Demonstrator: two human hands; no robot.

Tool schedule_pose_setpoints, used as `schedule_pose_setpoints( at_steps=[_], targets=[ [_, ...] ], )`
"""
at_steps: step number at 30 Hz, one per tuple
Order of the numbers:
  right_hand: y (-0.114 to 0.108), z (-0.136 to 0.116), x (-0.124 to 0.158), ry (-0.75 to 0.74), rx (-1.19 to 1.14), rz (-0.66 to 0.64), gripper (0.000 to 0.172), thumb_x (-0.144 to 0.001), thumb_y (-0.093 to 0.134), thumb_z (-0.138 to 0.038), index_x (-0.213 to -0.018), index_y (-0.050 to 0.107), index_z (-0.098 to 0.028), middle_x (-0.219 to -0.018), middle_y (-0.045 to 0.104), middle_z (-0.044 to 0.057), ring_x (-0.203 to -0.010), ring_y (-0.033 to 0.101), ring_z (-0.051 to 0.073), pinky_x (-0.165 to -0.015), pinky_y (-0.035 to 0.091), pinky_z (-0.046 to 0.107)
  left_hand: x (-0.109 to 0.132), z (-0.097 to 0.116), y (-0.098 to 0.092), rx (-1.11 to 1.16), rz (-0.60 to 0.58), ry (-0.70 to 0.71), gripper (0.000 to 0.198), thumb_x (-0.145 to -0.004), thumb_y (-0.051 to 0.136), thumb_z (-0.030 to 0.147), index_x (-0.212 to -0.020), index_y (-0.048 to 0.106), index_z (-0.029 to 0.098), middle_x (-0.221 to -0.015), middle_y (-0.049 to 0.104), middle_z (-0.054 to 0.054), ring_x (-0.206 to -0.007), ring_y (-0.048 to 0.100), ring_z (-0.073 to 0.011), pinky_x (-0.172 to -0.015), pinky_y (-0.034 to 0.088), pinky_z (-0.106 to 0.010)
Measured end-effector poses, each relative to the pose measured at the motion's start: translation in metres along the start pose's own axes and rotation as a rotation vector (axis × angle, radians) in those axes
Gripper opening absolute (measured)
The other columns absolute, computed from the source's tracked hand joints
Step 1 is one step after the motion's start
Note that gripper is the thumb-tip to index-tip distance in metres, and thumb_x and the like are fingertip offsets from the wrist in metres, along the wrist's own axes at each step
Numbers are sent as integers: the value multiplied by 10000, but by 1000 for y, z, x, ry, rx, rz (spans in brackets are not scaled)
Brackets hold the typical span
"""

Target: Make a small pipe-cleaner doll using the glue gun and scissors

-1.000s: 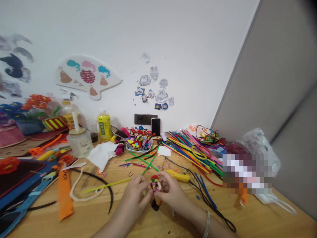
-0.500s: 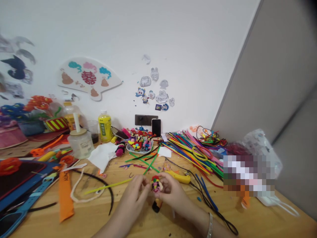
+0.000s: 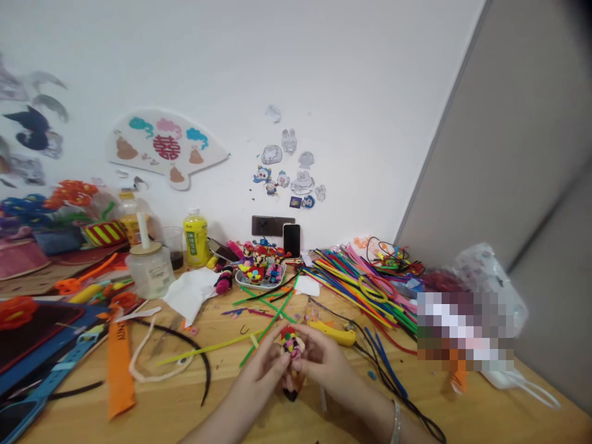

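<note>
A small pipe-cleaner doll with a red top, pink and yellow face and dark base is held upright between both hands just above the wooden table. My left hand pinches its left side with closed fingers. My right hand, bracelet on the wrist, wraps round its right side. A green pipe cleaner lies on the table just beyond the hands.
A pile of coloured pipe cleaners lies at back right, a yellow-handled tool behind my right hand. A plate of small dolls, yellow bottle, jar, phone, white paper and orange strap are on the table.
The doll and both hands have stayed in place with small finger shifts. My left fingers have closed in onto the doll. A green pipe cleaner now lies beside my left hand.
</note>
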State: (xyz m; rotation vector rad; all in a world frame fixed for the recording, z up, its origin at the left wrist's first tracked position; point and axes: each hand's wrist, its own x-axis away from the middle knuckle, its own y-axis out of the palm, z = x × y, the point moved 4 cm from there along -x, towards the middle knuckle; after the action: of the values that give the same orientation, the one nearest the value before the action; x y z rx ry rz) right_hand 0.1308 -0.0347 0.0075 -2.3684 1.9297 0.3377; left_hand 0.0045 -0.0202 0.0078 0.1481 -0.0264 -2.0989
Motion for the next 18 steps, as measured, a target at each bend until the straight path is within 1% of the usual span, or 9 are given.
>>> schedule_pose_setpoints(
  at_steps=[4,6,8,10,13,15,18],
  targets=[
    [0,-3,2,-9,71,-48,577,-719,674,-341,-1247,474,-222,-915,621,47,-795,591,185,-748,467,345,0,0,-4,-37,46,27,690,-719,549,558,-1271,348,194,-738,534,20,-602,560,-147,-592,464,-284],
    [-1,-5,3,-17,111,-31,566,-736,649,-372,-1252,473,-219,-945,624,61,-809,592,195,-750,473,356,0,0,-4,-73,39,47,656,-742,529,537,-1270,349,192,-751,538,12,-616,560,-152,-607,465,-292],
    [-2,-7,3,-25,139,-4,541,-745,634,-392,-1238,493,-217,-1012,620,75,-874,589,213,-785,467,370,0,1,-5,-110,32,73,629,-762,506,520,-1272,351,187,-778,549,-1,-627,559,-155,-626,468,-299],
    [-2,-9,3,-24,144,13,532,-746,629,-406,-1227,506,-215,-1067,612,83,-936,581,230,-825,455,386,0,1,-5,-152,31,92,612,-772,492,505,-1276,350,188,-801,556,-10,-637,558,-156,-640,475,-302],
    [-2,-10,2,-23,139,27,524,-746,626,-416,-1217,517,-215,-1099,608,88,-977,574,243,-856,445,403,0,1,-6,-192,41,107,607,-773,490,485,-1283,348,189,-789,559,-12,-658,563,-166,-649,490,-305],
    [-2,-11,2,-29,142,30,518,-744,628,-413,-1212,523,-219,-1121,601,91,-994,569,249,-868,439,411,0,-1,-7,-180,45,110,595,-772,500,467,-1279,354,191,-809,575,-24,-718,580,-182,-678,497,-312],
    [-2,-11,3,-28,159,39,509,-736,637,-405,-1200,538,-220,-1138,595,94,-1014,559,258,-887,425,423,0,-5,-8,-136,38,122,556,-779,520,418,-1263,364,192,-914,603,-57,-872,585,-207,-789,481,-339]
  ],
)
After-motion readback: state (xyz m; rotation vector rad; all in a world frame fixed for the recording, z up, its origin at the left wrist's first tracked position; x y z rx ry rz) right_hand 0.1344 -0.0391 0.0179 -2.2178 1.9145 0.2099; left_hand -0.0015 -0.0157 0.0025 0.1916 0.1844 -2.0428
